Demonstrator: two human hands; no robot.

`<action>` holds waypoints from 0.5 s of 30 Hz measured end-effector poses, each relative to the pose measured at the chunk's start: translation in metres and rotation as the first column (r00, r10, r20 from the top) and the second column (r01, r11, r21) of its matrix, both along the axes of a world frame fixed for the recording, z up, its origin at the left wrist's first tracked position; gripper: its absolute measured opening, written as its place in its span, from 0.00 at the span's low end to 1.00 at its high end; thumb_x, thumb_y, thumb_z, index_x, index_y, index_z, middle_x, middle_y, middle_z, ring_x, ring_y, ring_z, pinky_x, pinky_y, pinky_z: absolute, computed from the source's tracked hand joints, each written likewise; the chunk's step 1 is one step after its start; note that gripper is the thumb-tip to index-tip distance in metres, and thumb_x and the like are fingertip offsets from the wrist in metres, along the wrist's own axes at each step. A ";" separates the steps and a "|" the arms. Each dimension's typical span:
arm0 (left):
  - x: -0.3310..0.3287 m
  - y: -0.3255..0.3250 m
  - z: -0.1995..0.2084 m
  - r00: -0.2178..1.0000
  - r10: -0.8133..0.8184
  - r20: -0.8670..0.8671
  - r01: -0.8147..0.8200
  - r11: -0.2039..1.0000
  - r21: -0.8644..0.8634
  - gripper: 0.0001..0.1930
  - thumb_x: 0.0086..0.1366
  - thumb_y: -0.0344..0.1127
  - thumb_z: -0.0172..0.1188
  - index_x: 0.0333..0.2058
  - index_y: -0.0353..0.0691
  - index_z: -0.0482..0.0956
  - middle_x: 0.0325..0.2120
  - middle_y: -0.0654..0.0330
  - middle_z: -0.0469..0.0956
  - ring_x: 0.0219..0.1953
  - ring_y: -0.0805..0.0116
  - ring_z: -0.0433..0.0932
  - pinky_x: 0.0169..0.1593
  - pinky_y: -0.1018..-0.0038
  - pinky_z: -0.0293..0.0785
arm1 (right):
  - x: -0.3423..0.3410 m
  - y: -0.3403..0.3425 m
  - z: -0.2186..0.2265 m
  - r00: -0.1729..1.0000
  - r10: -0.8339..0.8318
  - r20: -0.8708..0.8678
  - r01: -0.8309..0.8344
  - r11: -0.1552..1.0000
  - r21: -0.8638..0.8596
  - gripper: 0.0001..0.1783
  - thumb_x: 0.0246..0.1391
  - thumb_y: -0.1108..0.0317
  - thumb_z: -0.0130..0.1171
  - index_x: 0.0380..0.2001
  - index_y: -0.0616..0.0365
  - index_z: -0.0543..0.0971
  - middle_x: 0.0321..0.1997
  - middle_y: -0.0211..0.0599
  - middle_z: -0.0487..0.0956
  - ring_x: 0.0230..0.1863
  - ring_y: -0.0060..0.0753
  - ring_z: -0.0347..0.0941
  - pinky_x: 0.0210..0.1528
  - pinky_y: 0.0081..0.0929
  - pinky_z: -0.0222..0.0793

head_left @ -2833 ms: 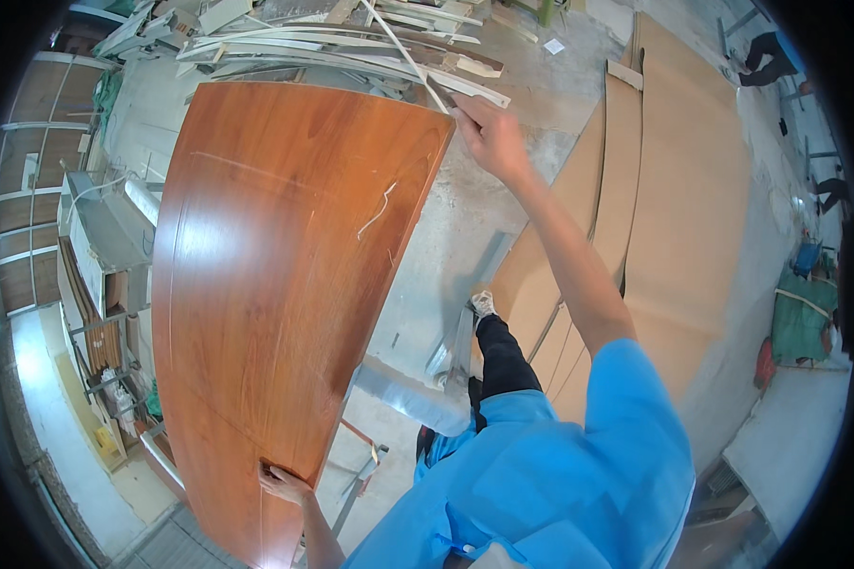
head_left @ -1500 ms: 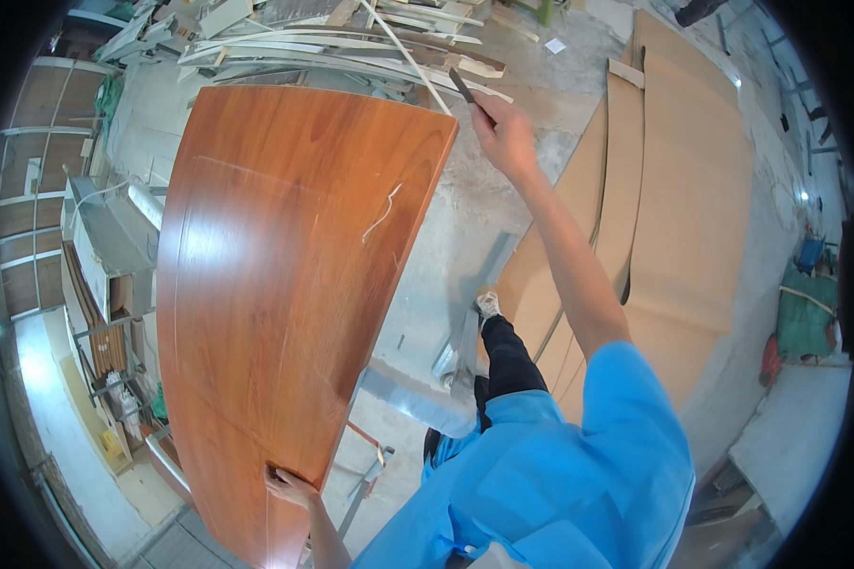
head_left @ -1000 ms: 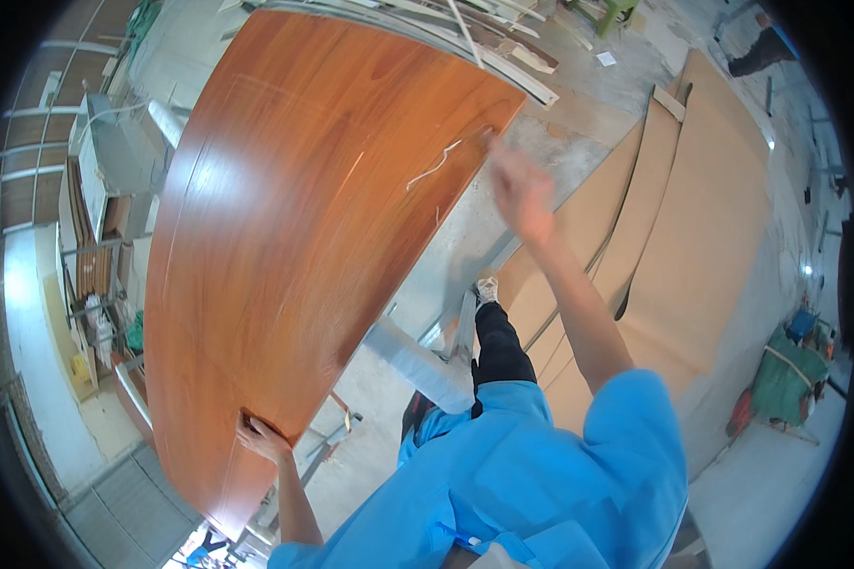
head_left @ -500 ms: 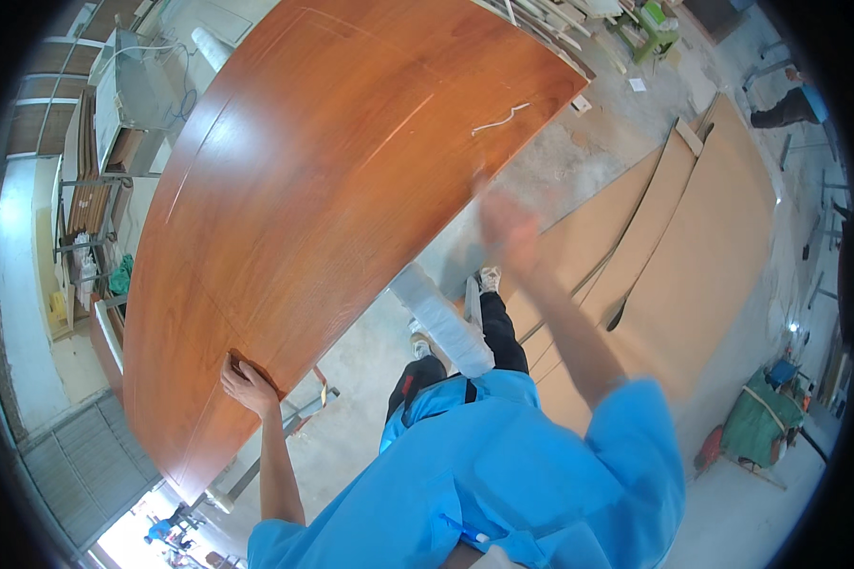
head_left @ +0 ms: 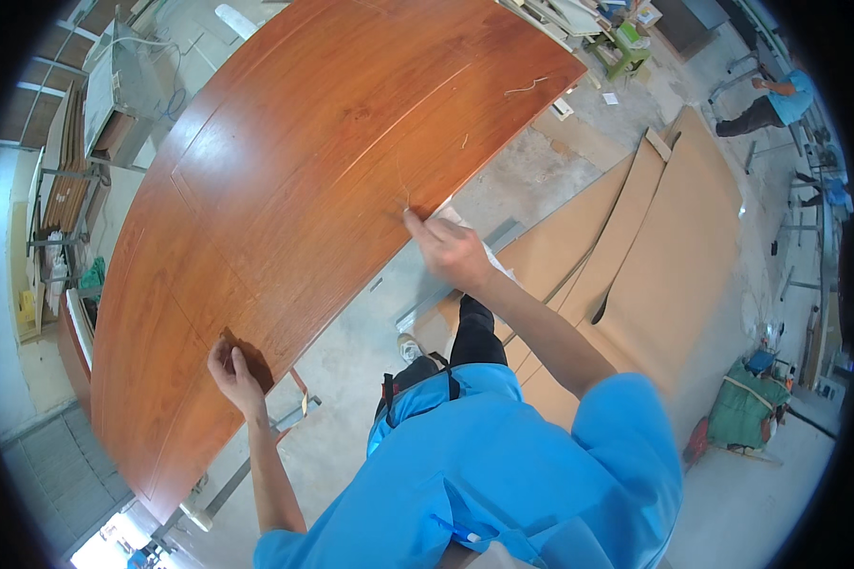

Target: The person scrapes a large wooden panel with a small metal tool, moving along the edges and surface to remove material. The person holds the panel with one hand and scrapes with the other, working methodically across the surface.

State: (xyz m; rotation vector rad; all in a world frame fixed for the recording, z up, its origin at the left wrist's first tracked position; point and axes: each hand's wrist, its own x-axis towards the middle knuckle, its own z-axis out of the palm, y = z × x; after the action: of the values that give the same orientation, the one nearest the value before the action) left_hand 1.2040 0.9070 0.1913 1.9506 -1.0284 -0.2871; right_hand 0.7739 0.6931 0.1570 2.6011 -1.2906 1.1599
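Observation:
A large reddish-brown wood-grain panel (head_left: 323, 152) with one curved side lies raised before me. My right hand (head_left: 454, 250) is at its near straight edge, thumb and finger pinched on a thin pale strand (head_left: 405, 190) that rises over the panel. My left hand (head_left: 238, 377) is over the panel's near edge further left, fingers bent and thumb apart, with nothing visible in it. A curled pale strip (head_left: 527, 86) and a smaller scrap (head_left: 464, 141) lie on the panel. Partly hidden behind my right hand is a white piece (head_left: 454, 216), its kind unclear.
Large tan boards (head_left: 674, 247) lie on the floor to the right, with a narrow strip on top. A green stool (head_left: 624, 52) and scrap wood stand at the far end. A green-covered load (head_left: 748, 408) sits at right. Another person (head_left: 778, 100) works at far right.
My right hand has come left and onto the panel's edge, pinching a strand. The white wrapped bundle near my waist has gone from there. My left fingers have lifted and curled slightly.

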 end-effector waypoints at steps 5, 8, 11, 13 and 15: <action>0.071 0.062 0.005 0.989 0.135 0.051 -0.137 0.990 0.031 0.17 0.74 0.33 0.58 0.58 0.32 0.74 0.54 0.53 0.77 0.54 0.62 0.77 0.56 0.66 0.73 | -0.047 -0.044 0.012 0.974 -0.219 0.056 0.217 0.975 0.035 0.14 0.60 0.74 0.57 0.49 0.58 0.82 0.36 0.44 0.81 0.38 0.46 0.81 0.34 0.44 0.78; 0.112 0.115 0.007 0.954 0.243 0.178 -0.261 0.961 0.087 0.18 0.74 0.34 0.58 0.58 0.32 0.74 0.53 0.52 0.78 0.52 0.61 0.78 0.55 0.66 0.74 | -0.095 -0.093 0.014 0.864 -0.440 0.243 0.423 0.898 0.121 0.09 0.61 0.73 0.56 0.42 0.58 0.82 0.35 0.49 0.82 0.36 0.53 0.81 0.36 0.47 0.75; 0.144 0.144 -0.001 0.886 0.303 0.352 -0.359 0.928 0.103 0.18 0.74 0.37 0.59 0.56 0.32 0.75 0.51 0.49 0.78 0.51 0.58 0.79 0.54 0.65 0.75 | -0.064 -0.066 0.007 0.942 -0.306 0.134 0.293 0.950 0.110 0.07 0.61 0.74 0.55 0.40 0.59 0.81 0.31 0.49 0.81 0.34 0.55 0.80 0.34 0.47 0.75; 0.157 0.158 -0.005 0.859 0.342 0.382 -0.421 0.895 0.146 0.18 0.74 0.38 0.60 0.56 0.32 0.76 0.50 0.49 0.78 0.51 0.57 0.79 0.55 0.65 0.75 | -0.004 -0.007 0.002 0.965 -0.260 0.023 0.254 0.955 0.156 0.11 0.58 0.74 0.56 0.44 0.58 0.81 0.34 0.47 0.82 0.34 0.49 0.81 0.35 0.45 0.77; 0.166 0.161 -0.010 0.863 0.293 0.411 -0.373 0.919 0.127 0.16 0.73 0.37 0.60 0.53 0.33 0.78 0.48 0.50 0.77 0.50 0.57 0.79 0.55 0.64 0.74 | 0.056 0.053 -0.001 0.976 -0.145 -0.162 0.181 0.955 0.234 0.23 0.60 0.72 0.55 0.58 0.56 0.79 0.41 0.45 0.84 0.39 0.45 0.83 0.42 0.42 0.82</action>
State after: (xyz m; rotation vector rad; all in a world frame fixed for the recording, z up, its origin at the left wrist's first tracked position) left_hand 1.3695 1.0677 0.1810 2.3932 -0.9004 0.2072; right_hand 0.8298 0.7463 0.1560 2.6176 -1.6768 0.8165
